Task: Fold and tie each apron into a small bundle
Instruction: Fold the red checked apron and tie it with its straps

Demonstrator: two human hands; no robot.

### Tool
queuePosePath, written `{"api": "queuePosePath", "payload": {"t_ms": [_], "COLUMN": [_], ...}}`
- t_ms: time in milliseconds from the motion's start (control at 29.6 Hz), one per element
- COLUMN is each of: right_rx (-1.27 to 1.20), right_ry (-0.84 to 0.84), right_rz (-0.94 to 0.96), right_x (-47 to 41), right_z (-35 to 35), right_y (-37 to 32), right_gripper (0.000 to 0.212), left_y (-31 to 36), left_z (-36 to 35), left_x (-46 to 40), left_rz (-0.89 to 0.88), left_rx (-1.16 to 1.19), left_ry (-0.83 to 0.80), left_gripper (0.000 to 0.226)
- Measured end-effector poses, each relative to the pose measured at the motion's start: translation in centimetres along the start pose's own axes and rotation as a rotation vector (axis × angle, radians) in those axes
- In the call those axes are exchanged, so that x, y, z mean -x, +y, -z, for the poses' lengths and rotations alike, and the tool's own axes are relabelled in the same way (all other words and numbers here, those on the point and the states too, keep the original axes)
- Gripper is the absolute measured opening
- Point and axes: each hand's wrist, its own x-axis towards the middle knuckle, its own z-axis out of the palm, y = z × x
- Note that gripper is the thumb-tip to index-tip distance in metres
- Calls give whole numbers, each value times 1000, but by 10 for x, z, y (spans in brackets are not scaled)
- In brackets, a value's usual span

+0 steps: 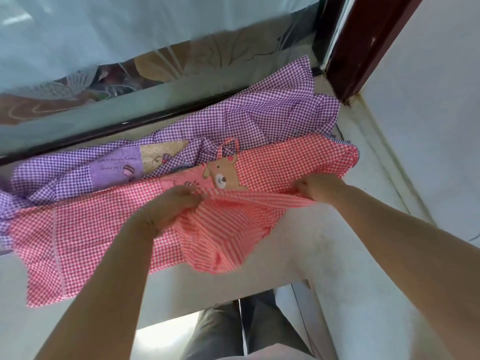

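A red apron of red-and-white gingham cloth lies spread across a pale stone ledge, its left part flat with one stitched seam running top to bottom. Near its middle sits a tan bear patch, cut in a rounded shape, with a narrow gingham loop standing above it. A striped panel of thinner red-and-white cloth is joined to the apron and sags over the ledge's front edge in soft folds.

The left hand has its fingers curled, pinching the striped panel's upper edge at the left end. The right hand likewise pinches the same edge at the right end, fingers bunched on the cloth. The edge runs stretched between the two hands, raised slightly off the apron body.

Behind and touching the red apron lies a purple apron, purple-and-white gingham, crumpled, its right part rising against the window glass. It carries a plain lilac patch with printed lettering, too blurred to read, and a beige dotted patch beside it.

The glass is glossy and reflective, bounded below by a dark frame rail. A dark red wooden post stands at the right corner, beside a white wall. Grey trousers show below the ledge.
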Motion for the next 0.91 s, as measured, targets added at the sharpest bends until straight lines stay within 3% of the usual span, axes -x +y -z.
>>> {"api": "queuePosePath", "payload": {"t_ms": [68, 135, 270, 338, 405, 473, 540, 608, 709, 810, 912], "right_rx": [-97, -121, 97, 245, 173, -43, -190, -204, -159, -58, 71], "right_ry": [79, 30, 10, 43, 131, 217, 218, 163, 45, -54, -41], "right_rz": [-28, -22, 115, 133, 80, 22, -21, -44, -28, -16, -26], "right_x": [-4, -10, -24, -34, -40, -46, -48, -52, -57, -64, -66], "right_z": [14, 24, 11, 2, 1, 5, 10, 14, 17, 16, 16], "right_y": [0, 1, 9, 14, 18, 16, 12, 8, 6, 4, 0], "right_gripper": [72, 78, 88, 73, 49, 44, 46, 44, 41, 35, 39], "left_y": [-15, -29, -41, -47, -60, -74, -84, -97, -120, -138, -137], "left_z": [33, 46, 47, 51, 50, 44, 25, 6, -6, 2, -2], "left_x": [-21, -35, -54, -58, -58, -56, -54, -58, -69, -74, -74], "left_rz": [175, 312, 276, 233, 201, 155, 59, 36, 202, 340, 313], "left_rx": [-504, -951, -1124, -1189, -1229, -1207, -1195, -1241, -1189, -1104, -1125], "left_ry": [446, 674, 759, 804, 871, 923, 869, 680, 510, 469, 539], "left_gripper": [32, 38, 39, 34, 35, 49, 57, 64, 74, 80, 77]}}
